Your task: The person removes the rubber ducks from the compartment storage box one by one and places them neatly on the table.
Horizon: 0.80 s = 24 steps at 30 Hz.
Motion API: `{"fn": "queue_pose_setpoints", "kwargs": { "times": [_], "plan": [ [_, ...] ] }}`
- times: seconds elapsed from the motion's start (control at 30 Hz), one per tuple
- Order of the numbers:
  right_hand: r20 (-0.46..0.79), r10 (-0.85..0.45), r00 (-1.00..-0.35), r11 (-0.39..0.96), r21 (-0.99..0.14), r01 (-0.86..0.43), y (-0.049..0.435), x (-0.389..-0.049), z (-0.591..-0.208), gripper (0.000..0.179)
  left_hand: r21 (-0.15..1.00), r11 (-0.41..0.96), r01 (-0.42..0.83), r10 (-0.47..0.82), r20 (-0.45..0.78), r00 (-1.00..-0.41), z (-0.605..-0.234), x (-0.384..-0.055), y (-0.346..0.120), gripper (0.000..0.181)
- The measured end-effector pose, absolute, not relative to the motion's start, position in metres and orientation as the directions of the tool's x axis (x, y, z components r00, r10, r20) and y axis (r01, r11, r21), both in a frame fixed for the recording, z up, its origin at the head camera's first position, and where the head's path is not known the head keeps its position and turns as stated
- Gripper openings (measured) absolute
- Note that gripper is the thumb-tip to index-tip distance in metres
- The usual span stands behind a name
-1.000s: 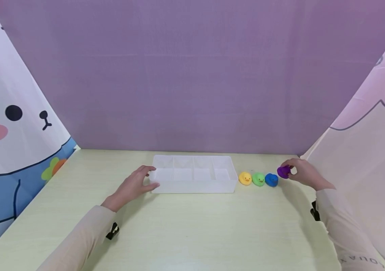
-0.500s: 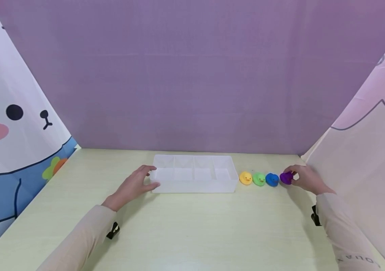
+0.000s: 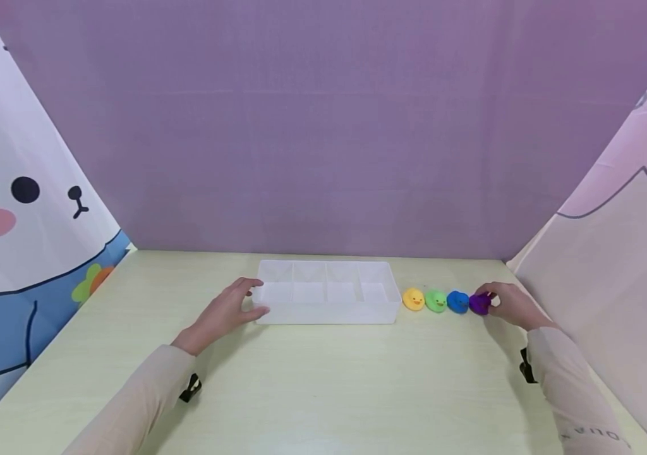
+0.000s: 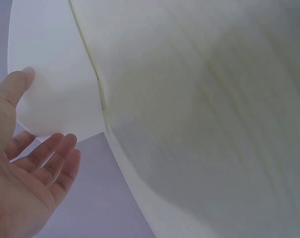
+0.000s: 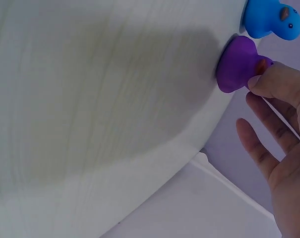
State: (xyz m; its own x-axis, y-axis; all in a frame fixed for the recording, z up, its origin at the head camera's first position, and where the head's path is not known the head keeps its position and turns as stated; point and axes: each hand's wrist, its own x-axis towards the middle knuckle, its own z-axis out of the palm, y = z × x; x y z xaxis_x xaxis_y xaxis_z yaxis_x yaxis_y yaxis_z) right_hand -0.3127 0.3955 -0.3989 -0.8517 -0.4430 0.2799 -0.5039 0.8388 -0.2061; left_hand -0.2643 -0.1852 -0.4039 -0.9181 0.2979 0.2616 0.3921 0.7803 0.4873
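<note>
A white four-part divided box (image 3: 323, 313) stands on the table. At its left end, my left hand (image 3: 218, 319) touches it with thumb and fingers spread; in the left wrist view the thumb (image 4: 22, 82) lies against the white wall. A yellow rubber duck (image 3: 413, 299), a green rubber duck (image 3: 436, 301) and a blue rubber duck (image 3: 458, 302) sit in a row right of the box. At the row's right end my right hand (image 3: 517, 305) pinches a purple rubber duck (image 3: 479, 304) by its head. In the right wrist view, that duck's base is at the tabletop.
A purple cloth backdrop (image 3: 323, 139) rises behind the table (image 3: 323, 392). Printed cloth walls stand at the left (image 3: 28, 253) and right (image 3: 613, 272). The right wall comes close to my right hand.
My right hand has brought the purple duck down and slightly towards me, to the table beside the blue duck. The left hand and the box have stayed in place.
</note>
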Motion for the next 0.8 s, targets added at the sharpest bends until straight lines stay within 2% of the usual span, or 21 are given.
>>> {"fn": "queue_pose_setpoints", "kwargs": {
  "times": [0.43,0.8],
  "plan": [
    [0.227,-0.408,-0.884,0.854,-0.246,-0.458,0.3939,-0.3138,-0.3973,0.030,0.482,0.776,0.407,0.306,0.277,-0.911,-0.4040,-0.2632,-0.1858,0.059],
    [0.250,-0.410,-0.877,0.848,-0.251,-0.467,0.3928,-0.3151,-0.3973,0.030,0.486,0.775,0.405,0.306,0.273,-0.912,-0.4028,-0.2630,-0.1849,0.060]
  ]
}}
